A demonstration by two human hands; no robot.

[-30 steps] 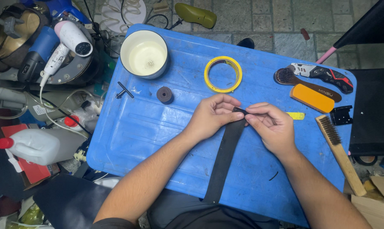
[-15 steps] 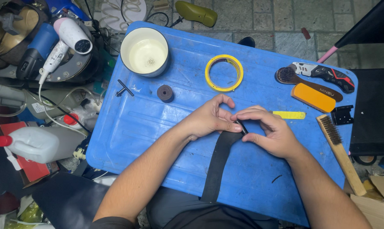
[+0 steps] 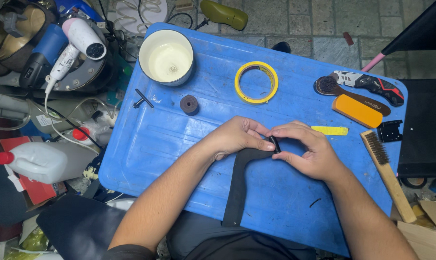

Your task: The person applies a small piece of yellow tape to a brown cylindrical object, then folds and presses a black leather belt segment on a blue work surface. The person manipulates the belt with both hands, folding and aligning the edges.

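A long black strap (image 3: 238,188) lies on the blue plastic board (image 3: 169,144) and hangs over its near edge. Its far end is bent to the right and pinched between both hands. My left hand (image 3: 237,137) grips the bent end from the left, fingers curled over it. My right hand (image 3: 304,149) holds the same end from the right, thumb and fingers closed on a small black piece at the strap's tip.
On the board stand a white bowl (image 3: 167,57), a yellow tape ring (image 3: 256,82), a small dark disc (image 3: 189,104), a black key-like tool (image 3: 142,99), an orange block (image 3: 357,110), a brush (image 3: 345,91), a utility knife (image 3: 372,84) and a yellow strip (image 3: 329,130). A wire brush (image 3: 386,173) lies right; a hair dryer (image 3: 78,41) and white jug (image 3: 44,161) left.
The strap's far end has been folded toward the right and my hands have closed more tightly together over it, shifting slightly toward me on the board.
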